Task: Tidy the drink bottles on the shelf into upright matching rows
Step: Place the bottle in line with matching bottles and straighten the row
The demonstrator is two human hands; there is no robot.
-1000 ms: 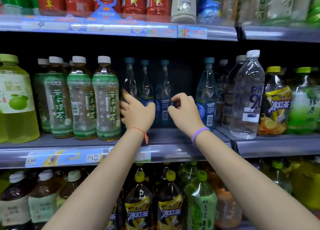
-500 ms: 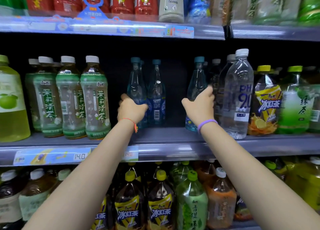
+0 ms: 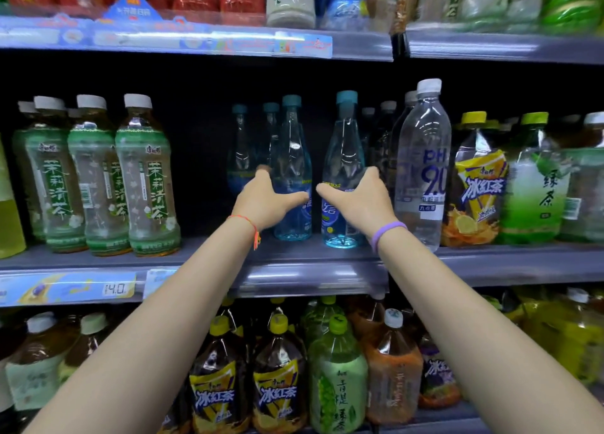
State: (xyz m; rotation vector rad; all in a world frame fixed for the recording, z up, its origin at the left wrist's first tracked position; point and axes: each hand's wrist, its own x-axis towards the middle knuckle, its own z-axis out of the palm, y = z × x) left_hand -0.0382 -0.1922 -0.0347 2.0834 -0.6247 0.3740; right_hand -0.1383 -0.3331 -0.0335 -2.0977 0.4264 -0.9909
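Head view: left hand (image 3: 265, 201) grips the left blue-capped bottle (image 3: 292, 159) low on its body, fingers (image 3: 261, 171) wrapped round the far side, thumb laid across the label front. Right hand (image 3: 361, 201) grips the right blue-capped bottle (image 3: 344, 152) the same way, thumb pointing left across the label, fingers curled round the right side. Both bottles upright, side by side near the front edge of the middle shelf (image 3: 310, 273), small gap between them; thumb tips nearly meet in that gap. Two more blue-capped bottles (image 3: 240, 146) stand further back on the left, in shadow. Just right of the right hand: tall clear water bottle (image 3: 425, 159) with white cap, upright, more dark bottles behind it. Further right: yellow-capped iced tea (image 3: 475, 185) and green tea bottle (image 3: 532, 185). Left side of shelf: row of jasmine tea bottles (image 3: 147, 178), white caps, upright, well apart from the hands. Orange string on left wrist, purple band (image 3: 387, 231) on right. Lower shelf holds larger tea bottles (image 3: 279, 374); price tag (image 3: 114, 289) on the shelf edge.
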